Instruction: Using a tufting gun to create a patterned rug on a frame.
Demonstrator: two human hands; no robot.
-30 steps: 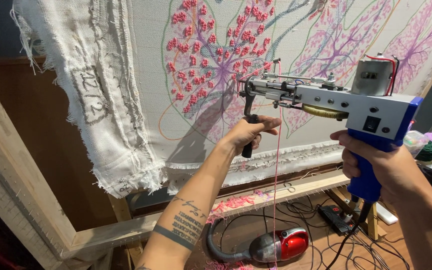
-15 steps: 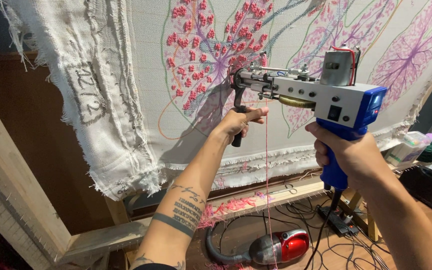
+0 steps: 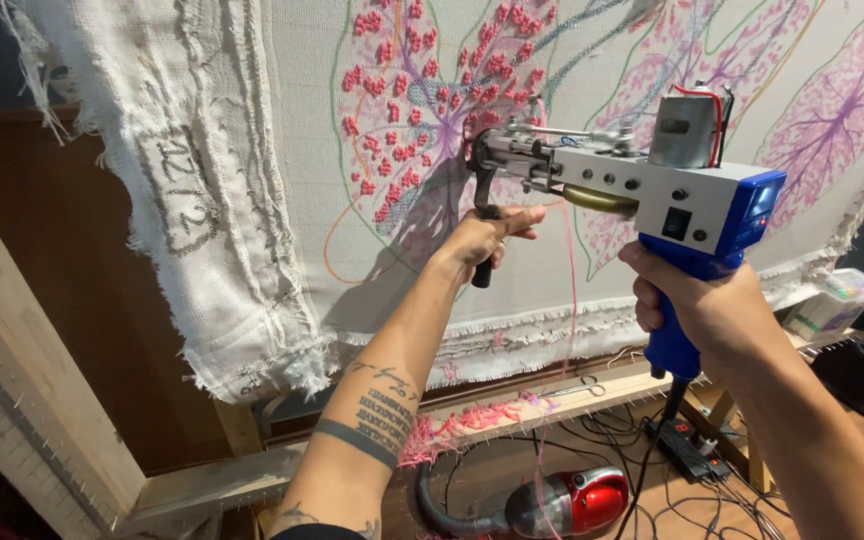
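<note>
We see a large pale backing cloth (image 3: 282,190) stretched across a wooden frame (image 3: 42,400), its frayed left edge folded over and hanging loose. Drawn on it are leaf shapes in purple and green lines, and one leaf is partly filled with pink tufts (image 3: 422,110).

Against that pink leaf we see the tufting gun (image 3: 642,185), a grey body with a blue rear and blue grip, a small motor standing on top, and its metal nose pressed to the cloth among the tufts. A strand of pink yarn (image 3: 570,270) hangs down from the underside of the gun.

Our left arm, tattooed on the forearm, reaches up and forward from the lower middle of the view, wrist bent slightly back. The left hand (image 3: 482,240) is closed round the black front handle (image 3: 483,232) that hangs below the gun's nose, fingers wrapped over it.

Our right arm comes in from the lower right, elbow low. The right hand (image 3: 697,305) is clenched round the blue rear grip, knuckles toward us; we cannot tell whether a finger rests on the trigger.

Below the frame we see a red hand vacuum (image 3: 567,500) on the floor among dark cables (image 3: 632,440), and pink yarn scraps (image 3: 472,420) lying along the lower rail.
</note>
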